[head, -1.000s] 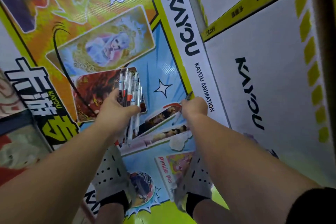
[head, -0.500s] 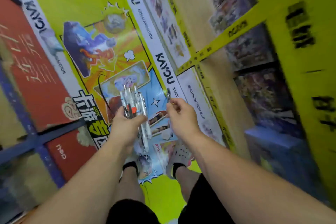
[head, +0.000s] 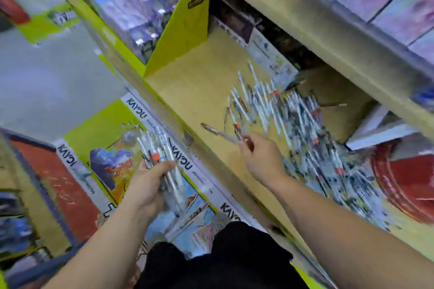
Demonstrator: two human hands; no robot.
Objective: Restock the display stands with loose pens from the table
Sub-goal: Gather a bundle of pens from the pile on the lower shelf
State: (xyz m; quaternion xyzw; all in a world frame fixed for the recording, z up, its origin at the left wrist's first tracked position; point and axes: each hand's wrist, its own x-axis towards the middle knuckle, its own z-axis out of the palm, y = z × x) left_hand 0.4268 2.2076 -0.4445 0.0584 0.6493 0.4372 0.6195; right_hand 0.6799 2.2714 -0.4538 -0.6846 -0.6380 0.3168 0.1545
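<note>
Fingers (head: 165, 167) of the left hand (head: 145, 189) curl round a bundle of pens (head: 162, 148), held upright. Right hand (head: 263, 159) fingertips (head: 244, 145) pinch a single dark pen (head: 237, 131) over the wooden table (head: 195, 87). A heap of loose pens (head: 300, 129) lies just beyond and right of them.

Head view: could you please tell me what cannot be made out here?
Head view throughout.
- Pen pile on the table: motion blur hides count and colours.
- Pen bundle: left hand covers its middle; count unclear.
- Red object: blurred, cut off by right edge.
</note>
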